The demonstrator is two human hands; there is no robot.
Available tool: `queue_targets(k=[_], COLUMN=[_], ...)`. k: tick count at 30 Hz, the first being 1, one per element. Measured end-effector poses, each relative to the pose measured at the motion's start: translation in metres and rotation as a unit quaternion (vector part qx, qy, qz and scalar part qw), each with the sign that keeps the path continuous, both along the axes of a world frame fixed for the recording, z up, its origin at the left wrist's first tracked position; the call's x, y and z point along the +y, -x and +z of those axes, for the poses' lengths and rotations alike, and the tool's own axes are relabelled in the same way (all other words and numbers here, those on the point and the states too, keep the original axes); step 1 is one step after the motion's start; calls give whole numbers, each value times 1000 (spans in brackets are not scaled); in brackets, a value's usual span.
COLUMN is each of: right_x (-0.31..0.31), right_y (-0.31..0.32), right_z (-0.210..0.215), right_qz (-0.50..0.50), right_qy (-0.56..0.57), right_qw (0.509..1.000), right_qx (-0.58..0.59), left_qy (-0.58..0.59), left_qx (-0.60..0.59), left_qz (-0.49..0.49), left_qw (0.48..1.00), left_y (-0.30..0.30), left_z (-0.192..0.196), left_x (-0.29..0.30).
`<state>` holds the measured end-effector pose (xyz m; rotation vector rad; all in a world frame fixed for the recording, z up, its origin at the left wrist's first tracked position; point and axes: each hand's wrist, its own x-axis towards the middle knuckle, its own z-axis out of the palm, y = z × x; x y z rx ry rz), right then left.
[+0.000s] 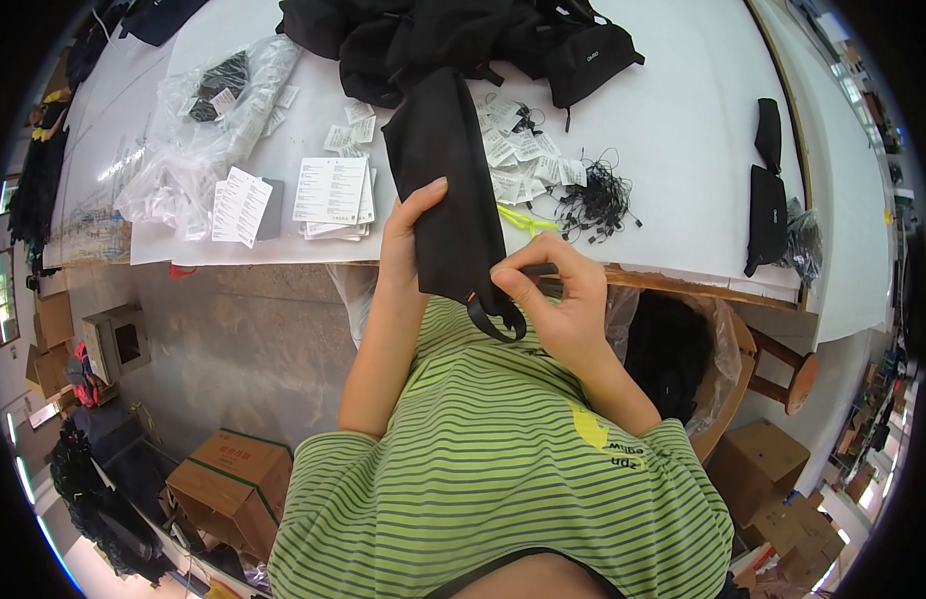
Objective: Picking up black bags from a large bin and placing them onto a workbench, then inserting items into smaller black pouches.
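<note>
A long black fabric pouch [448, 190] hangs tilted in front of my chest, above the table's near edge. My left hand [405, 245] is closed round its left side, the thumb lying across the front. At the pouch's lower right edge, the thumb and index finger of my right hand [568, 299] are pinched together. A small dark strip shows between those fingers, but I cannot tell what it is. Just below the pinch, a black strap loop [501, 327] with a small orange mark sticks out from the pouch's lower end.
More black bags [433, 40] are heaped at the back of the white-covered table [682, 200]. White cards [328, 195], clear plastic bags [168, 180], small white labels [528, 160], black cords [595, 200] and a neon-yellow tool [528, 220] lie nearer. Two black pouches [768, 215] rest far right.
</note>
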<state>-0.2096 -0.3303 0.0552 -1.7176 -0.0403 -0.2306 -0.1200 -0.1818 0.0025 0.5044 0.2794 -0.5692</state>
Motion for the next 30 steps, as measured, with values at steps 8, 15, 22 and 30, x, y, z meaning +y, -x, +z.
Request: queue_targets(k=[8,15,22,30], right_x=[9,13,15,16], right_y=[1,2,1,1], right_z=[-1,3,5,0], right_qz=[-93,-93,-84,-55], right_qy=[-87,-104,-123,-119], right_qw=[989,986,982,986], right_qx=[69,96,115,104], left_qy=[-21,-33,-14,26], left_qx=[18,-12,-13,-16], left_qz=[-3,45,69,35], left_qw=[1000,998,997,999], left_y=[0,0,2,4], left_z=[-7,-7,-8,-8], left_x=[-2,-3,-3,-1])
